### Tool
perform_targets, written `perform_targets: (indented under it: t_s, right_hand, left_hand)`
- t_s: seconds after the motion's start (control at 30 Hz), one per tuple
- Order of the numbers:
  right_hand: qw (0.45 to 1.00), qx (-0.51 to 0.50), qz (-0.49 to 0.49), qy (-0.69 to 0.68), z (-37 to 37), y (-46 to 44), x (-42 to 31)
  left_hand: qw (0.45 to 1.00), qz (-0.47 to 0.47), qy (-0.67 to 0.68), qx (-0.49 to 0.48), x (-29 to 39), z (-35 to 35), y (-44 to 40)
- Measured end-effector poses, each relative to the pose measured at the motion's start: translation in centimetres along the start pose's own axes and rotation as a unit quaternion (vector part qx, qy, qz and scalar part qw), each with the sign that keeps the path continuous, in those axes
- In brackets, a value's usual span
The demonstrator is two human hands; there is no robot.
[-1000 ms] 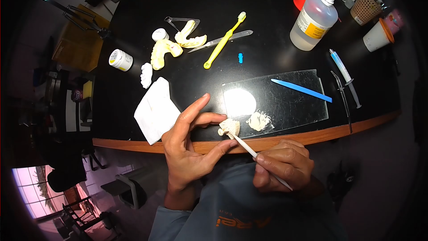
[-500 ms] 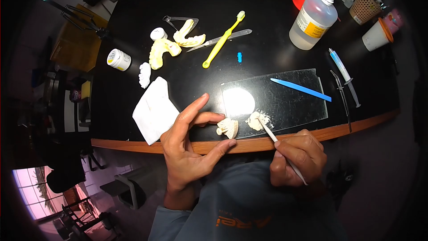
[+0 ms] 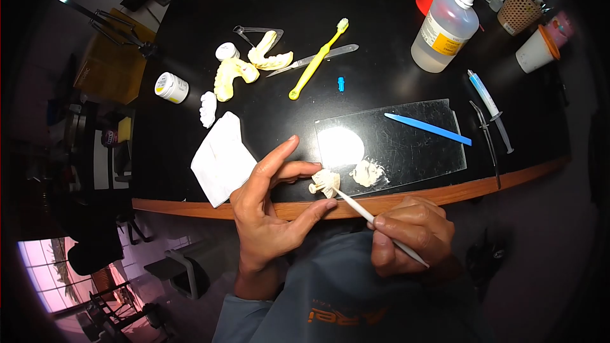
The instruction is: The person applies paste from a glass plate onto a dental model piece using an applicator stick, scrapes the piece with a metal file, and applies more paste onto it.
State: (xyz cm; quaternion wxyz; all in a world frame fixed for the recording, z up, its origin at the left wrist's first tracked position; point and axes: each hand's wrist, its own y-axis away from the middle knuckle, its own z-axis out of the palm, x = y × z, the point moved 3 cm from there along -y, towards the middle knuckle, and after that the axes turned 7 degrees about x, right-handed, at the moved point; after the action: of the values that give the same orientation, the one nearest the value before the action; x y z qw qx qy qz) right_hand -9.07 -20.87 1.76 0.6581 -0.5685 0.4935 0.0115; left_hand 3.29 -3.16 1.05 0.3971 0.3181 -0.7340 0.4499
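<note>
Between the thumb and fingers of my left hand (image 3: pixel 273 206) is a small cream-coloured cast piece (image 3: pixel 326 183), held near the desk's front edge. My right hand (image 3: pixel 416 235) grips a thin white tool (image 3: pixel 359 208) like a pen, and its tip touches the cast piece. Just right of the piece, a mound of cream paste (image 3: pixel 367 173) lies spread on a glass slab (image 3: pixel 419 146). A blue spatula (image 3: pixel 429 128) rests across the slab's right part. To the left of my left hand is a folded white tissue (image 3: pixel 222 159).
Yellow dental casts (image 3: pixel 234 77), a yellow toothbrush (image 3: pixel 318 60), a scalpel (image 3: pixel 340 51) and a white jar (image 3: pixel 171 87) stand or lie farther back. At right are a large bottle (image 3: pixel 445 32), a syringe (image 3: pixel 489 105), tweezers (image 3: pixel 486 133) and a cup (image 3: pixel 537 51).
My right hand first moved right, putting the tool's tip in the paste, then came back left so that the tip touches the cast piece again. My left hand has stayed almost still.
</note>
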Motion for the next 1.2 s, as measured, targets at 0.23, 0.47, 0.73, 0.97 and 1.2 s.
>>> perform_targets:
  t_s: [0.23, 0.47, 0.73, 0.97, 1.2]
  right_hand:
    - [0.999, -0.033, -0.009, 0.002, 0.36, 0.17, 0.15]
    - [0.999, -0.036, -0.017, 0.003, 0.44, 0.18, 0.20]
    - [0.999, -0.033, -0.014, 0.000, 0.45, 0.22, 0.23]
    - [1.000, -0.020, -0.018, 0.001, 0.51, 0.34, 0.30]
    - [1.000, -0.023, -0.017, -0.008, 0.41, 0.39, 0.34]
  left_hand:
    - [1.000, 0.014, 0.006, -0.001, 0.11, 0.01, -0.20]
    - [1.000, 0.009, 0.007, -0.002, -0.05, -0.06, -0.11]
    - [1.000, 0.012, 0.006, -0.003, 0.11, -0.02, -0.18]
    - [1.000, 0.006, 0.009, -0.001, 0.09, 0.01, -0.11]
    - [1.000, 0.008, 0.008, 0.001, 0.03, 0.01, -0.09]
